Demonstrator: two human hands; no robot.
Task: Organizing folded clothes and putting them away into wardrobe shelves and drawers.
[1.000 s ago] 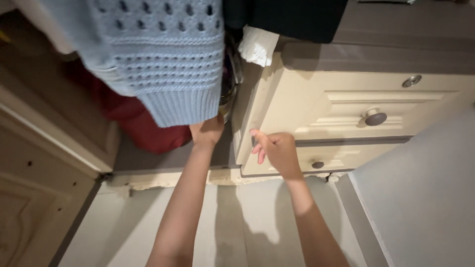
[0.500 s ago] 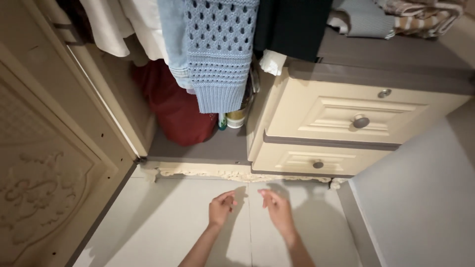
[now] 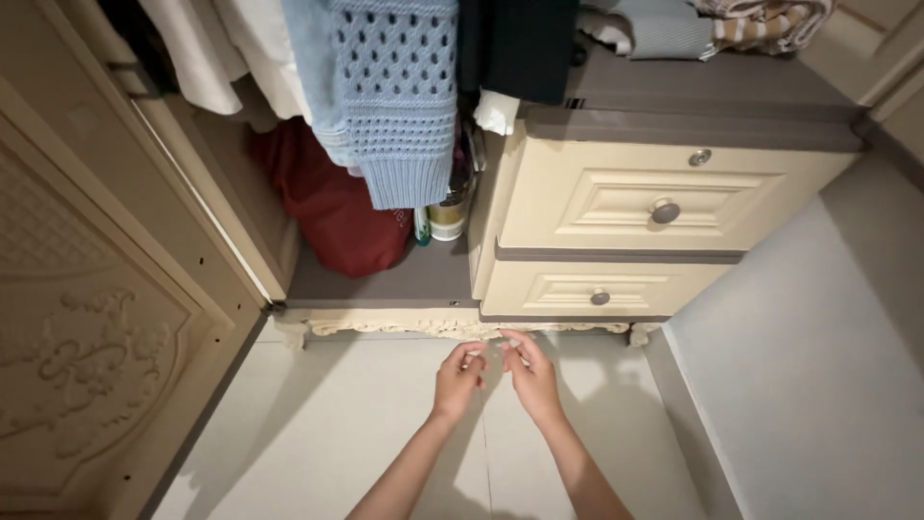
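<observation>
Both hands low in frame, over the pale floor tiles (image 3: 318,433), just in front of the wardrobe's carved base trim (image 3: 404,328).

Left hand (image 3: 456,381): fingers curled inward, thumb and index tips drawn together toward the right hand. Right hand (image 3: 531,376): same posture, index and thumb pinched narrow, pointing at the left. Fingertips of the two hands are nearly meeting. There is a small pale speck between the tips, too small and blurred to identify; cannot tell whether either hand really holds anything.

Nearest thing to the hands: lower drawer (image 3: 602,289), cream front with a small round knob (image 3: 601,298), shut, just above and beyond the right hand, not touched. Upper drawer (image 3: 654,197) above it, bigger knob (image 3: 664,211) and a round lock (image 3: 700,157), also shut.

Open compartment left of the drawers: light blue knit sweater (image 3: 399,106) hangs down, dark garment (image 3: 520,48) beside it, white garments (image 3: 221,48) further left. A red bag (image 3: 332,207) sits on the grey shelf floor (image 3: 385,281), with a cream can (image 3: 448,220) just beside the drawer unit's side. Folded clothes (image 3: 712,27) on top of the drawer unit. Carved wardrobe door (image 3: 87,337) stands open at left.
</observation>
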